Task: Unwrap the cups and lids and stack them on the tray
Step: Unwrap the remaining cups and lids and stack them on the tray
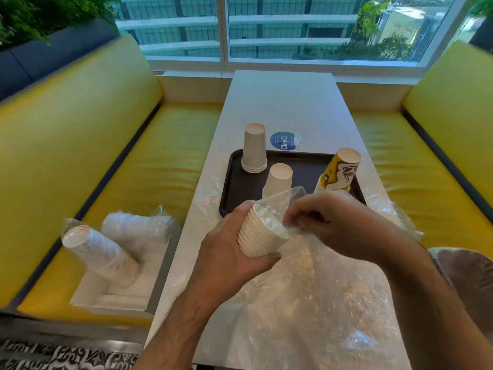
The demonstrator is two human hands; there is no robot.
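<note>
The left hand (226, 247) holds a stack of white paper cups (260, 236) above the counter (280, 102). Its fingers curl around the stack, with the thumb on one side and the other fingers under it. The stack tilts, with its open end toward the tray. The right hand (333, 222) is just beside the cups. Its fingers pinch the clear plastic wrap (282, 201) at the open end of the stack. Part of the wrap sticks up over the cups.

The dark tray (240, 182) sits on the counter, just past the hands. Three stacks stand on it, upside down. A tall white stack (254, 148) is at the far left of the tray. A shorter white stack (277, 180) is in the middle, close to the held cups. A stack of yellow printed cups (340, 170) is at the right and leans a bit.

Loose clear plastic (320, 303) lies spread on the near part of the counter, under the arms. A round blue sticker (284, 141) is on the counter behind the tray.

On the yellow bench (133, 169) at the left sits a white box (112, 295). Two wrapped sleeves (101, 252) of white things poke out of it; I cannot tell if they are cups or lids. A big window (266, 28) is at the far end of the counter.
</note>
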